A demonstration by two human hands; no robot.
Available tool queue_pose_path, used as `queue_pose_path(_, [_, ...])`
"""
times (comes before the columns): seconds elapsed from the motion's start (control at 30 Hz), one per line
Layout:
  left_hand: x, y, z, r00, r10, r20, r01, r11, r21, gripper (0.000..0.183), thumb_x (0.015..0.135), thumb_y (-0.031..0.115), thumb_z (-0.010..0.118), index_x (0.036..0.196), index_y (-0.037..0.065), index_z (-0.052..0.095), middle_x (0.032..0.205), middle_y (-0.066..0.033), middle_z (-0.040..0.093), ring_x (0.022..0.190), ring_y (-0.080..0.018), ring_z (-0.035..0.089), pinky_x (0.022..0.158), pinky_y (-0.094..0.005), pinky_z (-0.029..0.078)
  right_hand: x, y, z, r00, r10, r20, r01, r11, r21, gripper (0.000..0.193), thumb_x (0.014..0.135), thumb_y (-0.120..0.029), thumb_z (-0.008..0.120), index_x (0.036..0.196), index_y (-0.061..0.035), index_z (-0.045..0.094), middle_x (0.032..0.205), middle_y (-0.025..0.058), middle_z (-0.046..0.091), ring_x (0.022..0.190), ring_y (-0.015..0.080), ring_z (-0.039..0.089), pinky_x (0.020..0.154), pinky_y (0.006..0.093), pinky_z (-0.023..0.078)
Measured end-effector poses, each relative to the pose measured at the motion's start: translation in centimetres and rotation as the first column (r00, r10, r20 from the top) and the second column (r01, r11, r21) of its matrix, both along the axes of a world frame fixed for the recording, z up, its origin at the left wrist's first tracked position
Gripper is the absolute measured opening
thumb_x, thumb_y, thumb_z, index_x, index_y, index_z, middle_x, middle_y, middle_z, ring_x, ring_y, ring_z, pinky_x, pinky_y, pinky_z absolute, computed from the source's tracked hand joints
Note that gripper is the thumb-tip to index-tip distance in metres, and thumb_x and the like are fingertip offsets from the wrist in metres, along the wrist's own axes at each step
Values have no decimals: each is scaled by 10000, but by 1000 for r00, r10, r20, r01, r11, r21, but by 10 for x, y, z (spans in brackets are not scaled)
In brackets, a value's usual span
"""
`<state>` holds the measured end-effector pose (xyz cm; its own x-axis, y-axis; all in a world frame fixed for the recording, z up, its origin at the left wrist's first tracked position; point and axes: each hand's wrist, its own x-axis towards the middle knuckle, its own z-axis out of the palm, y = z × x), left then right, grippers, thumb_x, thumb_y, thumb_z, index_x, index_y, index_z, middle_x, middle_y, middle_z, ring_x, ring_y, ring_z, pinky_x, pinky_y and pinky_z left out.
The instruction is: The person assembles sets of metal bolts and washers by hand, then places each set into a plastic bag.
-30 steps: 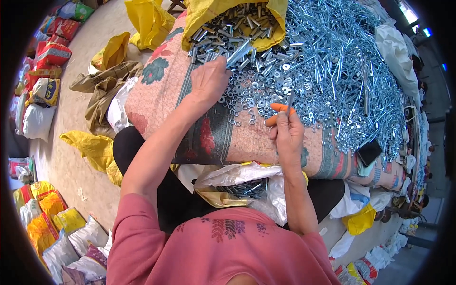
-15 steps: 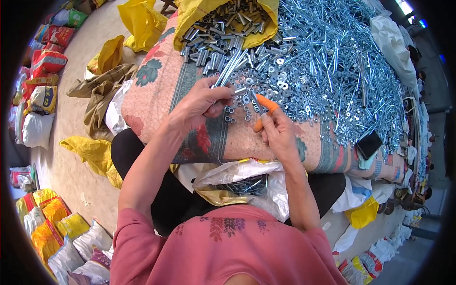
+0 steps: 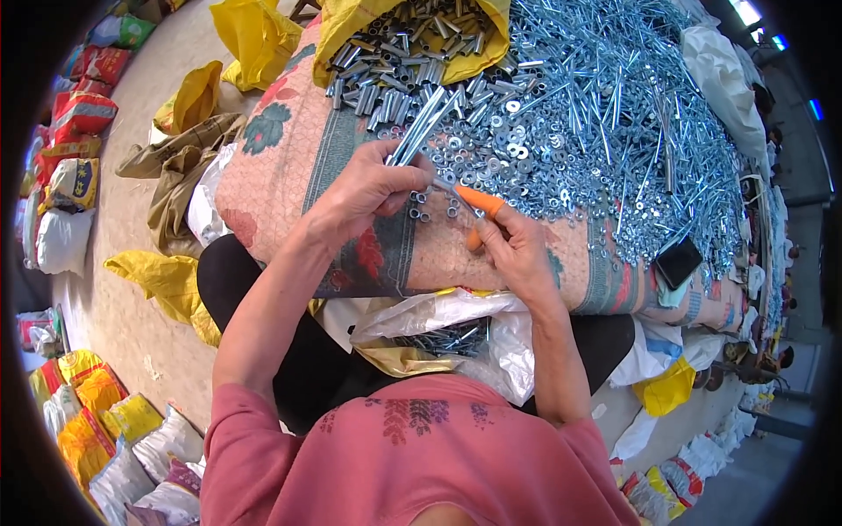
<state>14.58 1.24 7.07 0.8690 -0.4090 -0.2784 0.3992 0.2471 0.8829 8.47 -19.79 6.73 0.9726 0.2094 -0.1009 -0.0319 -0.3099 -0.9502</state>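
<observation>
The fingers of my left hand (image 3: 381, 180) are clamped on a bundle of thin rods (image 3: 424, 124), over the flowered cloth (image 3: 447, 263). My right hand (image 3: 521, 252), with orange finger covers (image 3: 481, 202), pinches a slim metal piece (image 3: 465, 198) that slants between my hands; whether it is one part or two meeting, I cannot tell. I'd do best to grip the bundle firmly, line the piece up straight, and work clear of the loose washers (image 3: 504, 145) just beyond.
</observation>
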Motion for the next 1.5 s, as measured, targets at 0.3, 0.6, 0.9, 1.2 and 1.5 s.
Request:
queue_pose_path(0.3, [-4,-6,2,998,35,-53,-42,989,-139,212,729,28,696,904,13,578,679,4,554,413,-15,379,374,-147,272,-5,3,3,1000,-21,-13,22,996,86,327,903,-91,492,1226,-105,537,655,-6,577,572,34,491,536,199,408])
queue_pose_path(0.6, [-10,-14,-3,989,27,-145,-69,953,-295,209,743,28,678,926,20,579,685,5,563,402,-6,365,366,-138,264,-13,4,8,999,-31,-31,35,989,142,326,907,-98,491,1231,-106,531,670,-15,582,527,0,422,476,164,366])
queue_pose_path(0.9, [-18,-19,-12,980,20,-199,-100,911,-401,159,769,90,685,858,60,556,624,45,497,406,-8,363,371,-152,240,-19,12,6,997,-58,-48,67,974,217,313,913,-84,484,1222,-45,514,690,42,614,470,13,443,441,166,377])
queue_pose_path(1.2, [-18,-12,-14,966,91,-242,-185,898,-400,151,810,125,644,866,39,532,621,4,523,391,-11,357,347,-154,247,-20,24,6,990,-12,-143,52,960,277,321,930,-85,447,1247,-49,477,713,53,603,476,19,451,459,155,378])
queue_pose_path(1.5, [-25,-2,-13,967,-118,-227,2,891,-453,180,860,153,564,937,-8,539,620,-43,545,329,-15,323,309,-148,245,-21,0,15,998,-62,-31,64,994,86,331,919,-75,463,1248,-76,495,732,20,596,532,5,439,492,147,372])
